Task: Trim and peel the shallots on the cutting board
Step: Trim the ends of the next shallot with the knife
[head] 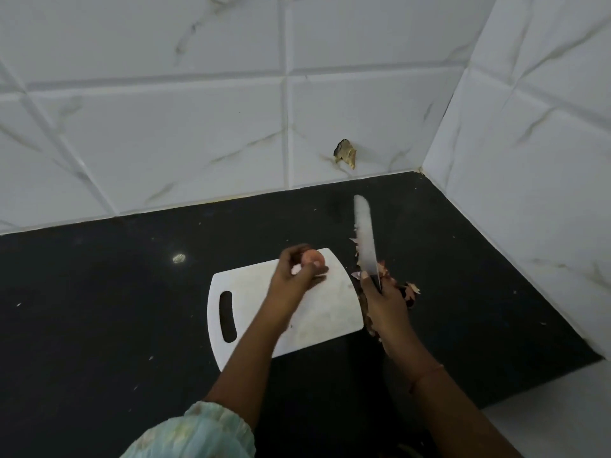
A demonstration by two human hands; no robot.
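One shallot (313, 258), seemingly peeled, in left hand's (299, 271) fingers; one knife (365, 241) in right hand's (383, 300) grip.

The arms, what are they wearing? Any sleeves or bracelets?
The left arm has a loose, puffy, pale green sleeve with faint yellowish blotches, gathered just above the elbow. The right arm is bare, with only a thin orange thread tied round the wrist. No rings or gloves show on either hand.
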